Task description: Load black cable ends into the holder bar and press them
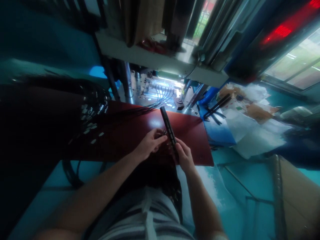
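Observation:
My right hand (183,153) is closed round the lower end of a narrow black bar with a row of slots (168,125), which tilts up and away from me. Just left of the bar is my left hand (152,143), its fingers bent together at the bar's side with something small and shiny at their tips, too blurred to name. Both hands are over the near part of a reddish-brown board (135,133). A bundle of dark wires (152,106) runs across the board's far edge into the lit machine.
A press-like machine (160,88) with metal posts stands ahead under bright light. Small pale pieces (87,128) and a dark shiny heap lie at the left. To the right are clear plastic bags (250,130), black strips (217,108) and a cardboard box (297,196).

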{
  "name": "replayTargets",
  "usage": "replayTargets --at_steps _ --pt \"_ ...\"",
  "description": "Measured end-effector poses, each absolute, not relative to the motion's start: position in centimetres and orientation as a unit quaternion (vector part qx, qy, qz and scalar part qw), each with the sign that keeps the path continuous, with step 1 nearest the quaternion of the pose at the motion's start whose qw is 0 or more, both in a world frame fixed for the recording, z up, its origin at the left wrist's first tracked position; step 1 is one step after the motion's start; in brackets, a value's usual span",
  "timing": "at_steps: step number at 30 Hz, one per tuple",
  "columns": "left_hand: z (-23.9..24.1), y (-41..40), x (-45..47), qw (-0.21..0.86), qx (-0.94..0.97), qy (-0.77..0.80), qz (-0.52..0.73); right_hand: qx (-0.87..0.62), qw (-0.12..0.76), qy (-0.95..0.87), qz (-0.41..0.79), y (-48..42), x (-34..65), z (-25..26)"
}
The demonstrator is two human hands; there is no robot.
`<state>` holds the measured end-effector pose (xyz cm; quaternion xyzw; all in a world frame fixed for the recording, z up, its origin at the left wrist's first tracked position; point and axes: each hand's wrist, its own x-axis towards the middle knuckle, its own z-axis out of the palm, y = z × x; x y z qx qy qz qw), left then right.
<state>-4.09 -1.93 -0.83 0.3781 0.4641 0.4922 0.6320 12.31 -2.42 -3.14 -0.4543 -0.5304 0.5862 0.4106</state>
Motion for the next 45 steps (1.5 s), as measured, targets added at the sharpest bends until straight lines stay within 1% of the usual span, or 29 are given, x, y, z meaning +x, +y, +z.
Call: replayTargets --at_steps 3,9,17,19,24,27,38,41,45 --pt "-1.1 -2.0 -4.3 0.626 0.345 0.463 0.524 -0.459 0.433 -0.491 0.601 -2.3 12.5 -3.4" --pt "-1.1 -2.0 -4.1 0.635 0.359 0.478 0.489 -0.441 0.424 -0.502 0.611 -2.2 12.5 -3.3" --pt "-0.7 -2.1 -3.9 0.624 0.373 0.496 0.475 -0.435 0.421 -0.503 0.617 -2.4 12.6 -3.2" --pt "-0.6 -2.0 -4.1 0.637 0.361 0.491 0.472 -0.437 0.420 -0.499 0.620 -2.4 12.6 -3.1" --pt "-0.7 -1.5 -4.7 0.722 0.276 0.437 0.460 -0.437 0.417 -0.501 0.620 -2.4 12.5 -2.9" --pt "-0.8 -1.3 -4.9 0.740 0.255 0.430 0.451 -0.444 0.414 -0.499 0.618 -2.5 12.4 -2.8" --pt "0.3 -1.7 -3.0 0.653 0.300 0.507 0.476 -0.452 0.386 -0.529 0.606 -2.4 12.7 -2.9" --pt "-0.5 -1.7 -3.0 0.635 0.325 0.504 0.487 -0.451 0.379 -0.550 0.592 -2.4 12.5 -3.0" --pt "-1.8 -1.7 -3.1 0.564 0.389 0.518 0.513 -0.452 0.362 -0.603 0.549 -2.5 12.2 -3.0"
